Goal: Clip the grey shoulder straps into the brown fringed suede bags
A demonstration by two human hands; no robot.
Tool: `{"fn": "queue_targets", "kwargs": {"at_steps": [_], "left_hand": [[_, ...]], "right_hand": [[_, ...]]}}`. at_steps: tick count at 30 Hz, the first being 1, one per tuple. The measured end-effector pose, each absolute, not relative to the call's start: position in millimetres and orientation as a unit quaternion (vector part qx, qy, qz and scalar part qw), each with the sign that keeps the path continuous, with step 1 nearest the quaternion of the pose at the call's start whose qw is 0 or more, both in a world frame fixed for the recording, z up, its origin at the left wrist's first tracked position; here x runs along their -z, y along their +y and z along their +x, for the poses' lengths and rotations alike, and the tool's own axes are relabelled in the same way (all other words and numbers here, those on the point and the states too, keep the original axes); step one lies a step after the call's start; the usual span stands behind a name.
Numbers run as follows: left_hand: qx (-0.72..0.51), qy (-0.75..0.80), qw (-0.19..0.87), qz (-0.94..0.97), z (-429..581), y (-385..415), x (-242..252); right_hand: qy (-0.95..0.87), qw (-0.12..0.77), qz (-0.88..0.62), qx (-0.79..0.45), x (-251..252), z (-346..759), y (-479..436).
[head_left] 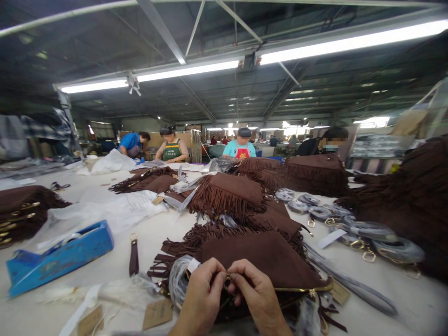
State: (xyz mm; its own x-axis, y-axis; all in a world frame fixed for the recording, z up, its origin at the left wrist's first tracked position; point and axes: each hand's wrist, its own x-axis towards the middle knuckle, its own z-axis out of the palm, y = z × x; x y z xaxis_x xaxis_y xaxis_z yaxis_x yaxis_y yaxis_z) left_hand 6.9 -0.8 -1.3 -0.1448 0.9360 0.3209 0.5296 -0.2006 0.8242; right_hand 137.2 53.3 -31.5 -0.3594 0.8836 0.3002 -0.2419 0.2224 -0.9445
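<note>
My left hand [203, 291] and my right hand [254, 289] meet at the near edge of a brown suede fringed bag [266, 254] lying on the white table [416, 298]. Both hands pinch a small dark metal piece [227, 281] at the bag's gold-edged opening. What exactly the fingers hold is too small to name. A plastic-wrapped strap bundle [178, 277] with a white tag lies against my left hand.
A blue tape dispenser [59, 259] sits at the left, a loose brown strap [133, 254] beside it. More fringed bags [227, 193] pile behind and at the right. Wrapped straps with gold rings [367, 233] lie at right. Cardboard tags [157, 313] lie near. Several workers [241, 147] stand at the far end.
</note>
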Motion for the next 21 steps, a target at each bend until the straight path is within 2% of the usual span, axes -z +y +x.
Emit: {"fn": "queue_targets", "kwargs": {"at_steps": [14, 21], "left_hand": [[-0.462, 0.597, 0.204, 0.623, 8, 1, 6], [-0.458, 0.613, 0.154, 0.625, 11, 2, 18]], "right_hand": [[-0.601, 0.488, -0.270, -0.572, 34, 138, 53], [-0.688, 0.515, -0.258, -0.442, 42, 139, 52]]}}
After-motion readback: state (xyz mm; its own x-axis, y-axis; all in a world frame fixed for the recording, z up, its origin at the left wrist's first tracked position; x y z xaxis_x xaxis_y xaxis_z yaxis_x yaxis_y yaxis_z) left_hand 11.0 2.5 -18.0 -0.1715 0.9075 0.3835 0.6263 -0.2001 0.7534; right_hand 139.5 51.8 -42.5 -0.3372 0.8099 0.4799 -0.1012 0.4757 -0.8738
